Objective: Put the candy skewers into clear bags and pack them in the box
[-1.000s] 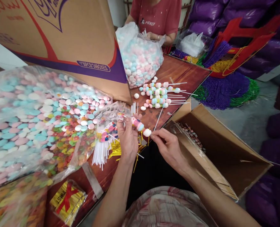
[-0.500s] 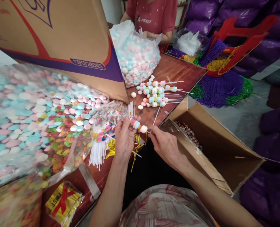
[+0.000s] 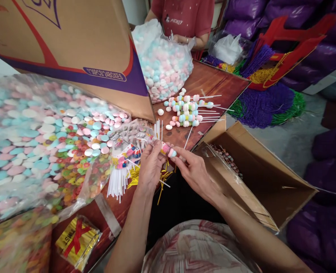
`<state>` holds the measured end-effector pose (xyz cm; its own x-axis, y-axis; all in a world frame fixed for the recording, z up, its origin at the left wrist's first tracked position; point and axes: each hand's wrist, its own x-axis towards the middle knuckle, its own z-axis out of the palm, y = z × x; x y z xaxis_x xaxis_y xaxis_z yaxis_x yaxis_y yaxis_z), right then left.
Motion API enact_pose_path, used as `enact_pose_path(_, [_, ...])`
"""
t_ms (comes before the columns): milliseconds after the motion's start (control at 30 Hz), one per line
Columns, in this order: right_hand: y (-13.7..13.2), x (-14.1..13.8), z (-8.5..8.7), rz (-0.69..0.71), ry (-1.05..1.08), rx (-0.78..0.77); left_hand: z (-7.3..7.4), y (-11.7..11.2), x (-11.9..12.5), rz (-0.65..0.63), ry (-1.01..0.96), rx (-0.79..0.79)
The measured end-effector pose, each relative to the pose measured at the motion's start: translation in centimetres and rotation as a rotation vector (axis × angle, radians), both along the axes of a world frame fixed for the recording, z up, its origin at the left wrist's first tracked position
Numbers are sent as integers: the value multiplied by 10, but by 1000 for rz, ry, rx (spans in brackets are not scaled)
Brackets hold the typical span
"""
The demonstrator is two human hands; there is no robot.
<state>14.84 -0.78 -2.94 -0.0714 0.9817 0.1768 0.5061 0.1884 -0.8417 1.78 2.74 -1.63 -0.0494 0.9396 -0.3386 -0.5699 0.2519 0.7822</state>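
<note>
My left hand (image 3: 151, 165) is closed around a candy skewer (image 3: 168, 150) of pink, blue and white pieces, together with the mouth of a clear printed sleeve (image 3: 133, 140). My right hand (image 3: 193, 170) pinches the outer end of that skewer, fingers pressed against the last candy. Both hands are over the near edge of the brown table (image 3: 213, 85). Beneath them lie white sticks (image 3: 118, 184) and gold twist ties (image 3: 163, 176). Finished skewers (image 3: 187, 110) lie in a pile further back.
A large bag of pastel candies (image 3: 34, 132) fills the left. A cardboard box (image 3: 79, 41) stands behind it. Another person in a red shirt (image 3: 185, 17) works at a second candy bag (image 3: 163, 64). An open carton (image 3: 258, 170) sits right. A gold tie packet (image 3: 77, 239) lies nearby.
My right hand has slid left along the stick until its fingers meet the end candy. The skewer has gone further into the sleeve held by my left hand.
</note>
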Motion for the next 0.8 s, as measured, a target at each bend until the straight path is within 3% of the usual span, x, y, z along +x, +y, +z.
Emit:
enact_pose_path(100, [7,9,5,75,145,-136,-3,2,-6,-56,5,-34])
enact_pose_path(200, [11,12,9,53,149,-163,-6,1,-4,-69,15,-41])
enact_pose_path(300, [9,6,8,-1,6,-56,-6,-1,3,-41,16,-19])
enact_pose_path(533, [-1,-9,-8,-100,-582,275,-10,-6,12,21,3,3])
enact_pose_path(800, [0,-10,-10,-118,-613,402,-19,-11,22,148,-90,74])
